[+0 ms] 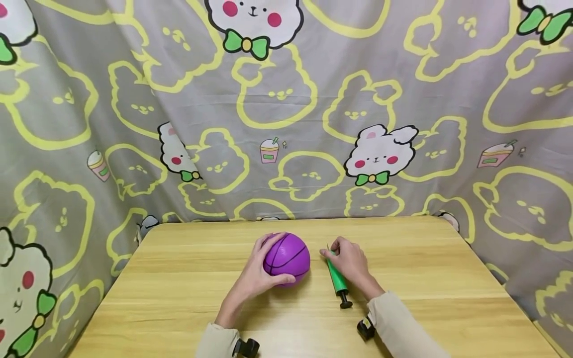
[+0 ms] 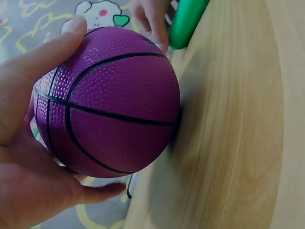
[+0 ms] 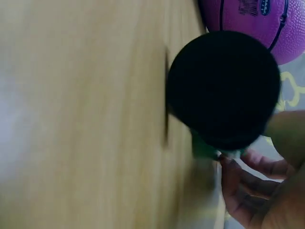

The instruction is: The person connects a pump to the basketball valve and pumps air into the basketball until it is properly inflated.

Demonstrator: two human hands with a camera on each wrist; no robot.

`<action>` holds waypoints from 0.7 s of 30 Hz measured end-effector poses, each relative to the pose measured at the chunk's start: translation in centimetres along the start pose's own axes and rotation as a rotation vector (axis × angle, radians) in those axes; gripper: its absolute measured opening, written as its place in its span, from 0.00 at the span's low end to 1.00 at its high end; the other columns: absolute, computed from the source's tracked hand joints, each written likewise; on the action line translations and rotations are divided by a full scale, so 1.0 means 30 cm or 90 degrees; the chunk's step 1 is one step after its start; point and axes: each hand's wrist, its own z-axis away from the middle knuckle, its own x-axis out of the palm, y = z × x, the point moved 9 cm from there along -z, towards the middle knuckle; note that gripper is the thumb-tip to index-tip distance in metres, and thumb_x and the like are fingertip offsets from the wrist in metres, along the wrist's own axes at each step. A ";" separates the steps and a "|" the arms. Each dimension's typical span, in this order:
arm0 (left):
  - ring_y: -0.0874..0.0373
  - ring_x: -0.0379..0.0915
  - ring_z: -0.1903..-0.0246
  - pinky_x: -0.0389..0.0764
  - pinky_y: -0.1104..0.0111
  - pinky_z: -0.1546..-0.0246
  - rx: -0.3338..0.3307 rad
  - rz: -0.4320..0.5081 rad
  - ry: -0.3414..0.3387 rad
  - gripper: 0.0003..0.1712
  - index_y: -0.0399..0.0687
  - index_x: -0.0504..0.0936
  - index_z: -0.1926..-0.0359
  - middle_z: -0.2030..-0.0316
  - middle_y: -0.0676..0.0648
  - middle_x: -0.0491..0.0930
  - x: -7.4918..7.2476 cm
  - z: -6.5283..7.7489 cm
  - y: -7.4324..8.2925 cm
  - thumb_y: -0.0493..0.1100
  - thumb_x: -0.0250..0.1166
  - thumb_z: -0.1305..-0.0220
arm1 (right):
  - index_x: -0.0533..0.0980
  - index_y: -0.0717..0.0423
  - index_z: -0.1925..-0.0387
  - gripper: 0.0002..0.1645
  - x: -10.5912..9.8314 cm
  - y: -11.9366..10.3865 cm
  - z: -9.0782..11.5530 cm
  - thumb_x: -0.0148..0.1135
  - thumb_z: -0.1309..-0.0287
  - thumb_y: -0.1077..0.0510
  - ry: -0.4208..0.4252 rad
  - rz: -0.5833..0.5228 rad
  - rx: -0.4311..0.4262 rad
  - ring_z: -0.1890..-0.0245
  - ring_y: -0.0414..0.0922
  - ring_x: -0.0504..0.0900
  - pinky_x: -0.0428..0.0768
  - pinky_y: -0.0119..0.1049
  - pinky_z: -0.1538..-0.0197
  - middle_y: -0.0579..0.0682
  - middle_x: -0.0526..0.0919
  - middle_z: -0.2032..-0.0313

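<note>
A small purple basketball (image 1: 293,256) with black seams rests on the wooden table. My left hand (image 1: 256,271) grips it from the left, fingers spread over the far side and thumb low in front. To its right, a green ball pump (image 1: 336,276) slants on the table, its black handle (image 1: 344,300) towards me. At its far end, my right hand (image 1: 353,261) pinches the pump near the thin needle (image 1: 328,246). In the right wrist view the round black handle end (image 3: 224,90) hides most of the green barrel. The left wrist view shows the ball (image 2: 114,105) against the palm.
The light wooden table (image 1: 179,293) reaches back to a grey curtain (image 1: 286,119) printed with yellow outlines and white cartoon animals. The curtain also hangs along both sides. Black camera mounts (image 1: 366,328) sit at both wrists, by the beige sleeves (image 1: 398,323).
</note>
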 end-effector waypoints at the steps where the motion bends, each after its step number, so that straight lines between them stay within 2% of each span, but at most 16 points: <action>1: 0.39 0.66 0.33 0.74 0.44 0.42 -0.004 0.013 -0.005 0.57 0.68 0.67 0.25 0.26 0.43 0.56 0.002 0.003 -0.007 0.54 0.85 0.56 | 0.79 0.55 0.64 0.19 0.002 0.002 0.005 0.75 0.42 0.45 -0.011 0.003 0.002 0.76 0.43 0.73 0.71 0.39 0.72 0.46 0.78 0.72; 5: 0.43 0.65 0.32 0.73 0.46 0.39 -0.002 0.066 -0.023 0.59 0.64 0.64 0.23 0.26 0.48 0.58 -0.003 0.001 -0.029 0.49 0.85 0.55 | 0.79 0.59 0.55 0.21 -0.002 -0.002 0.023 0.76 0.46 0.53 -0.048 -0.006 -0.009 0.69 0.45 0.78 0.77 0.43 0.64 0.48 0.81 0.68; 8: 0.43 0.63 0.31 0.71 0.45 0.38 0.006 0.084 -0.038 0.61 0.63 0.62 0.23 0.25 0.49 0.57 -0.013 -0.003 -0.037 0.47 0.85 0.56 | 0.79 0.61 0.52 0.22 -0.010 -0.004 0.030 0.75 0.47 0.57 -0.051 -0.023 -0.015 0.65 0.46 0.81 0.80 0.44 0.61 0.50 0.83 0.65; 15: 0.40 0.62 0.30 0.71 0.42 0.38 0.005 0.090 -0.056 0.61 0.62 0.61 0.22 0.23 0.48 0.55 -0.027 -0.003 -0.055 0.47 0.85 0.54 | 0.79 0.63 0.51 0.23 -0.015 0.011 0.030 0.75 0.45 0.55 -0.020 -0.032 -0.006 0.64 0.48 0.80 0.78 0.45 0.61 0.54 0.84 0.61; 21: 0.37 0.63 0.31 0.72 0.42 0.39 -0.009 0.094 -0.067 0.60 0.70 0.61 0.23 0.23 0.48 0.54 -0.020 0.001 -0.066 0.47 0.84 0.53 | 0.80 0.61 0.51 0.24 0.000 0.022 0.024 0.76 0.45 0.54 -0.013 -0.040 -0.006 0.63 0.48 0.80 0.78 0.45 0.61 0.53 0.83 0.62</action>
